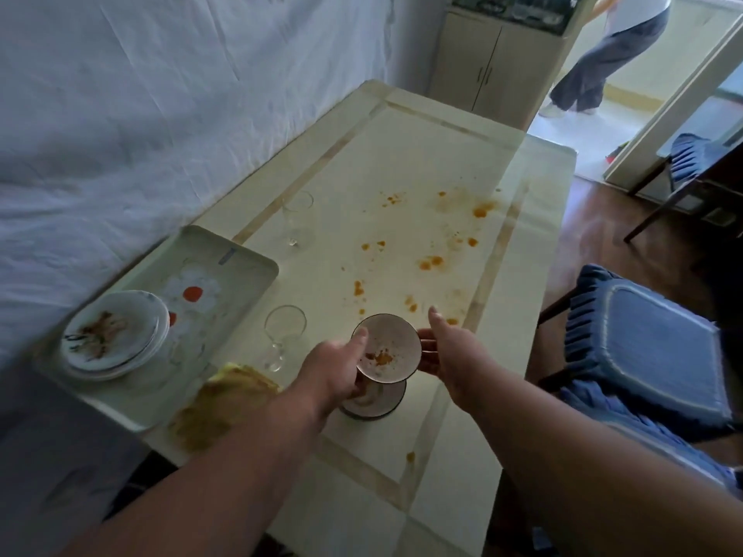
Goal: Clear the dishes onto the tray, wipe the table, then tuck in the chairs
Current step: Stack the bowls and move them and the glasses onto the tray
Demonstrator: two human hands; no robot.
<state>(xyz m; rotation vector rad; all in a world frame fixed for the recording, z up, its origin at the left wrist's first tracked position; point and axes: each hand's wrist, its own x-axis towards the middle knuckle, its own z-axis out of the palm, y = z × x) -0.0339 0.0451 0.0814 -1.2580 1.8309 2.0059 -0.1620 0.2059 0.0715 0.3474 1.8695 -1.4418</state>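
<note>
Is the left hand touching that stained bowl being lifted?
Touching. The head view shows the left hand with its thumb pressed on the bowl rim.

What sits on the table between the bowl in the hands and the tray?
In the head view, one empty stemmed glass stands between the bowl and the tray.

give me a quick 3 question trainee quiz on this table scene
1. True or false: the plates are on the tray.
2. How many glasses stand on the table?
3. Which hand grips the bowl's near rim: A left, B right?

Key: 1 true. 2 two, one far, one near. 3 A; the right hand sits at the far side, contact unclear.
</note>
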